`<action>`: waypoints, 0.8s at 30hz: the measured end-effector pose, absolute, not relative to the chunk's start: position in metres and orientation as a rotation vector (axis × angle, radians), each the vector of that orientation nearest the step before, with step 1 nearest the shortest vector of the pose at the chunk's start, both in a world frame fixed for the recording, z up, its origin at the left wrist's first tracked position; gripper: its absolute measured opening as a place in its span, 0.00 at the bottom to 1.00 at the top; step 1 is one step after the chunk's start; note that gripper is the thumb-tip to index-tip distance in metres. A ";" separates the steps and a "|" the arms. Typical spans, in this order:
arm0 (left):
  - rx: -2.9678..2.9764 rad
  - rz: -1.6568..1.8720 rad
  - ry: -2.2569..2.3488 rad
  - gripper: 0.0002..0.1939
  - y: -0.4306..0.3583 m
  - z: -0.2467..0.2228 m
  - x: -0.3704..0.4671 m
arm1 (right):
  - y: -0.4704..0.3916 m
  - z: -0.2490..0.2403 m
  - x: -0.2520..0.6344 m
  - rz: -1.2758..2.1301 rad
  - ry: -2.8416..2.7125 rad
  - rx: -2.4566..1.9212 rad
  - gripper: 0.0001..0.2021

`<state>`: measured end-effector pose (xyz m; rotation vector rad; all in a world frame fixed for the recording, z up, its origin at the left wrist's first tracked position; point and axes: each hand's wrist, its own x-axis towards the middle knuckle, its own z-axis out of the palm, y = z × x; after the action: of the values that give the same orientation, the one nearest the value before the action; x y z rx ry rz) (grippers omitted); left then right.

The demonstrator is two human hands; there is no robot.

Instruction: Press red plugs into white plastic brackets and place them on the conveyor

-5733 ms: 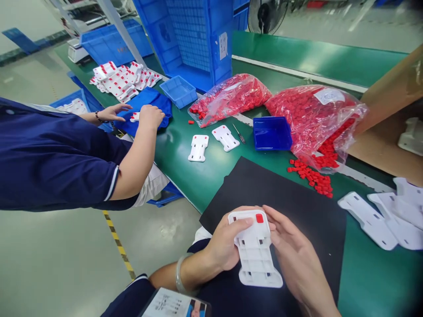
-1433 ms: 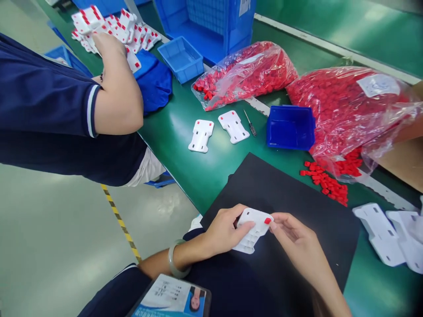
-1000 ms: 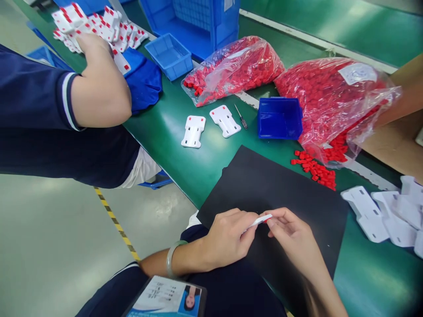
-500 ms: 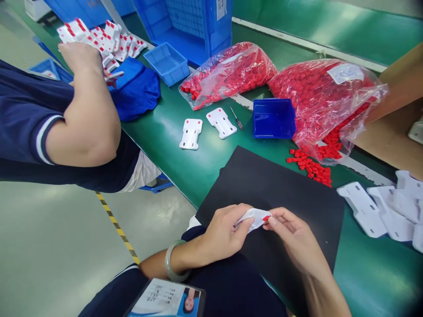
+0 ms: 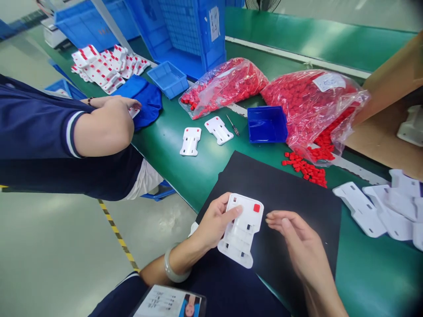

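Observation:
My left hand [image 5: 214, 220] grips a white plastic plate [image 5: 243, 233] by its left edge, thumb on the face. One red piece [image 5: 257, 208] sits at the plate's upper right corner; the upper left hole has none. Just right of the plate, apart from it, my right hand [image 5: 294, 235] hovers over the black mat [image 5: 280, 189] with thumb and fingertips close together. Whether something small is between those fingertips I cannot make out. Beyond the mat, loose red pieces [image 5: 307, 169] lie beside a dark blue bin [image 5: 267, 124].
Two bags of red pieces [image 5: 228, 83] [image 5: 310, 105] lie behind. White plates [image 5: 360, 209] are piled at right. Two more plates [image 5: 190, 141] [image 5: 218, 130] and a screwdriver [image 5: 233, 126] lie ahead. At left, a person's arm [image 5: 105, 127] reaches near blue cloth [image 5: 145, 101].
The plate has turned from edge-on to face-up in my left hand. My right hand has come off it. The other person's arm has moved down and right, away from the piled plates.

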<state>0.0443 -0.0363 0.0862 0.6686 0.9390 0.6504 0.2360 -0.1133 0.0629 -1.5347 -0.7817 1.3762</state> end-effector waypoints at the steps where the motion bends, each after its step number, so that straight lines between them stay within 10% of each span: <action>1: 0.611 0.657 0.929 0.14 -0.035 0.087 0.045 | -0.115 0.064 0.239 1.327 -0.777 -1.583 0.11; 24: 1.310 0.393 0.888 0.10 -0.048 0.112 0.037 | -0.109 0.109 0.254 1.646 -1.258 -1.538 0.09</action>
<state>0.0374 -0.0485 0.1124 1.3095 0.8879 0.3929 0.2540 -0.1085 0.1090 -1.5376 -1.2584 1.6459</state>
